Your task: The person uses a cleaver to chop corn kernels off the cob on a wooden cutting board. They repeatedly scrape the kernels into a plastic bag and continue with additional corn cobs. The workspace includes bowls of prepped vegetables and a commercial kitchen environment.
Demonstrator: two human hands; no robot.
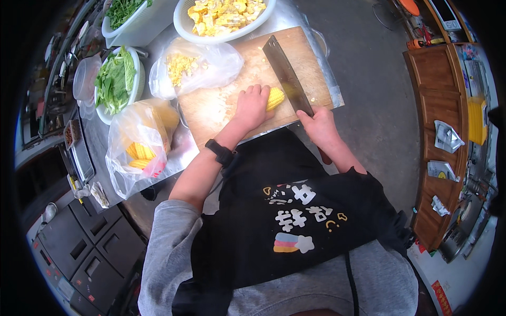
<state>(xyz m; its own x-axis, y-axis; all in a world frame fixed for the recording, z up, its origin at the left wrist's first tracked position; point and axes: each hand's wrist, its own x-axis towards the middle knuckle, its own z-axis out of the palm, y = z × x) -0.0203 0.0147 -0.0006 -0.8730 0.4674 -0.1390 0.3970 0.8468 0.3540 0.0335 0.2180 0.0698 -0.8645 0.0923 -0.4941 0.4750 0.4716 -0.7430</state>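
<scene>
A yellow corn cob point(275, 98) lies on the wooden cutting board point(221, 98), and my left hand point(253, 103) grips its left part. Part of the cob is hidden under my fingers. In my right hand point(319, 121) is the handle of a cleaver point(285, 73), whose broad blade stands just right of the cob and slants up to the far side of the board. I cannot tell whether the blade touches the cob. Small yellow bits and scraps dot the wood.
Cut corn pieces fill a white basket point(182, 24) at the back. A plastic bag of loose kernels point(182, 69) overlaps the board's left side. Nearer stands a bag of whole cobs point(122, 158). Leafy greens point(116, 81) sit in another basket at left. A wooden cabinet point(438, 102) stands far right.
</scene>
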